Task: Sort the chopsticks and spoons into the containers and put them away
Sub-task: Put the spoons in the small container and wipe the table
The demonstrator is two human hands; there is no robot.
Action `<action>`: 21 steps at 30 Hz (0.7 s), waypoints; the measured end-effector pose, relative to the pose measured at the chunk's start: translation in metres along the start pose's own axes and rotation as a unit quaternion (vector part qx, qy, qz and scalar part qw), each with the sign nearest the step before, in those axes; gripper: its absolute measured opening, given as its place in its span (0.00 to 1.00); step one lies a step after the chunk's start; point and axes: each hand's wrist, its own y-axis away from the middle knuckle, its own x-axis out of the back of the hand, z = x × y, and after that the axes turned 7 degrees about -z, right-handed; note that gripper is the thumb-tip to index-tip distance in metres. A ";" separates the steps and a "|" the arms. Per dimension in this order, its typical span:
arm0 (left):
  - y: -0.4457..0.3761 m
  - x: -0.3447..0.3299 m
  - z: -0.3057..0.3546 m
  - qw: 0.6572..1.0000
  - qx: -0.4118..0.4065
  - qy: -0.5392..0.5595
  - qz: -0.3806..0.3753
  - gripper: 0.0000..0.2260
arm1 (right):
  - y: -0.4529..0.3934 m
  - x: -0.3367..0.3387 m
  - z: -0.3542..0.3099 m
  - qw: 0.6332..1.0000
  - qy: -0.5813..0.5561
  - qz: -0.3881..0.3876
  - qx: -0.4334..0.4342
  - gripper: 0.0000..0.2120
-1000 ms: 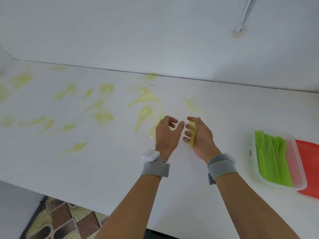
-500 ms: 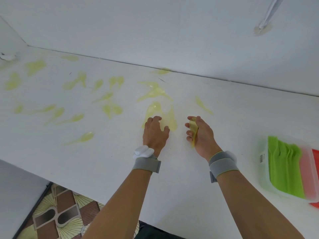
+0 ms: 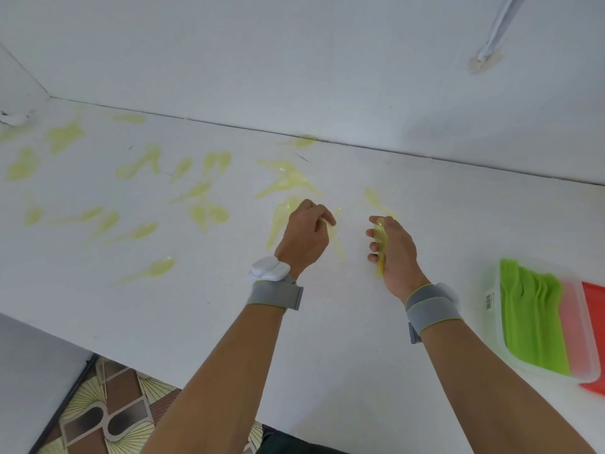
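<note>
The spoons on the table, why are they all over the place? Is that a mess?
Yes, it looks messy. Pale yellow spoons lie scattered across the white table, pointing every way, some overlapping. Only the green ones sit neatly in the clear box at the right. The right hand holds a small bunch; the left hand pinches one.

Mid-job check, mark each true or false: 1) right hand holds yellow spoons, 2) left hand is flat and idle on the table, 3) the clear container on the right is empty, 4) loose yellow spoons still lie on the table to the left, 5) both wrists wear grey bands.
1) True: the right hand grips a stack of yellow spoons.
2) False: the left hand is curled, pinching a yellow spoon on the table.
3) False: the clear container holds green utensils.
4) True: scattered spoons remain.
5) True.
</note>
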 end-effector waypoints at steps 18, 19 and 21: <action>-0.005 -0.042 0.034 0.986 0.108 0.128 0.006 0.06 | 0.009 0.003 0.003 0.995 0.002 -0.102 -0.020 0.11; -0.005 -0.044 0.033 0.986 0.112 0.123 0.012 0.06 | 0.009 0.003 0.003 0.994 -0.009 -0.104 -0.024 0.12; -0.003 -0.046 0.035 0.986 0.119 0.117 0.028 0.05 | 0.007 0.001 0.003 0.993 -0.033 -0.104 -0.038 0.14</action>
